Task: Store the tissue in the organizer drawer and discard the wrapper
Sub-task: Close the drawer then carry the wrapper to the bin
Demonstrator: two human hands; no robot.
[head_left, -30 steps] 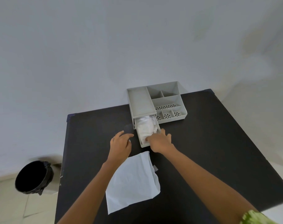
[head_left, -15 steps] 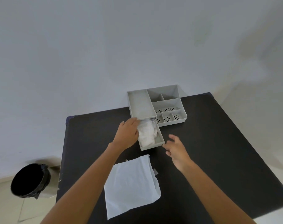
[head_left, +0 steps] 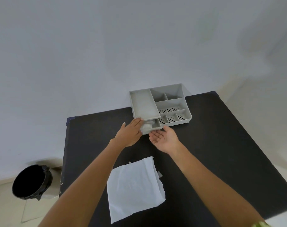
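Drawer (head_left: pixel 153 127) now pushed most of the way into organizer (head_left: pixel 160 104) at bench's far edge; tissue (head_left: pixel 146 126) inside, partly showing. Left hand (head_left: pixel 131 132) flat against drawer's side, right hand (head_left: pixel 164 139) open, empty, at its front. Wrapper (head_left: pixel 136 187) lies near front edge, bin (head_left: pixel 31 182) unused.

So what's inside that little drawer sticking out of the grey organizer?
The drawer holds crumpled white tissue. The left hand covers its left side and the tray above covers its back, so nothing more shows.
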